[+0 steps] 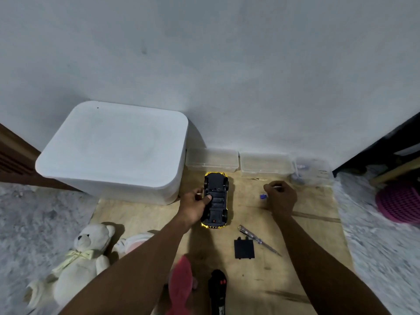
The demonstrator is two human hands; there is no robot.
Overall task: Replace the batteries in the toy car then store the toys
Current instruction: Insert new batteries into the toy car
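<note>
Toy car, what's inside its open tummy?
The toy car lies belly up, its battery bay uncovered: dark slots show, seemingly empty. The left hand's thumb covers the bay's one side, so what lies beneath it is hidden.

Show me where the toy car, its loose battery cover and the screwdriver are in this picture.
toy car (218, 201): head view, on its black underside, at the open battery bay.
battery cover (244, 248): head view, middle of the flat black plate.
screwdriver (259, 240): head view, about the middle of its length.

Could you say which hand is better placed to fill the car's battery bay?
The right hand: it holds a small blue-tipped cylinder, probably a battery; the left hand steadies the upturned yellow toy car.
</note>
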